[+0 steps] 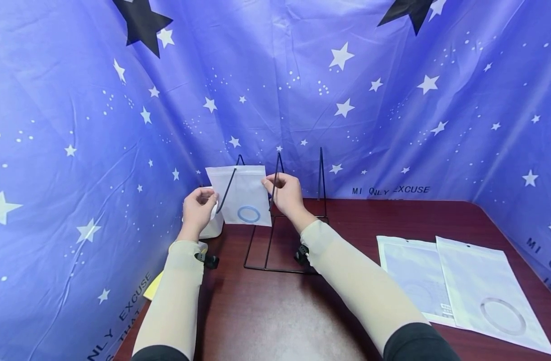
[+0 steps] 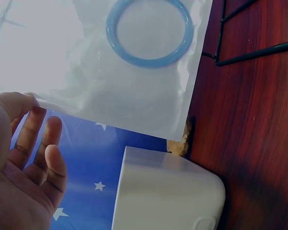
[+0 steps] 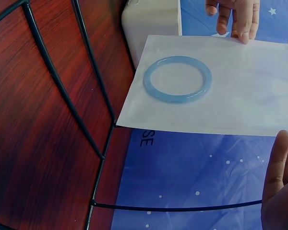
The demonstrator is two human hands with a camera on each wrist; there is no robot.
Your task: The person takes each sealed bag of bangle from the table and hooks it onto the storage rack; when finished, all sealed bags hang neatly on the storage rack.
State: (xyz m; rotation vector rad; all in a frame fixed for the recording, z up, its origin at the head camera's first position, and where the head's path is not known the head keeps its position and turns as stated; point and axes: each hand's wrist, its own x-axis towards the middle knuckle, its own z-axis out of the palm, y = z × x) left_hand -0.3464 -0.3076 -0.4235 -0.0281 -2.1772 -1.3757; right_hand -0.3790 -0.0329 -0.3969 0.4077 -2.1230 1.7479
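Note:
A clear-and-white zip bag (image 1: 246, 190) with a light blue bangle (image 2: 151, 63) inside hangs upright at the left side of a black wire rack (image 1: 280, 271). The rack's left prong shows behind the bag's top edge and in front of it lower down, seemingly through the hole near the seal. My left hand (image 1: 197, 210) pinches the bag's left edge between thumb and forefinger, its other fingers loosely bent. On the opposite edge, my right hand (image 1: 290, 195) holds the bag with its fingertips, behind the rack's middle prong; the thumb's contact is partly hidden.
Behind my left hand stands a white container (image 2: 168, 191). Two larger zip bags, one plain-looking (image 1: 411, 271) and one with a pale ring (image 1: 474, 265), overlap on the right of the dark red table (image 1: 348, 220). Something yellow (image 1: 153, 287) lies beside my left forearm. Star-patterned cloth surrounds the table.

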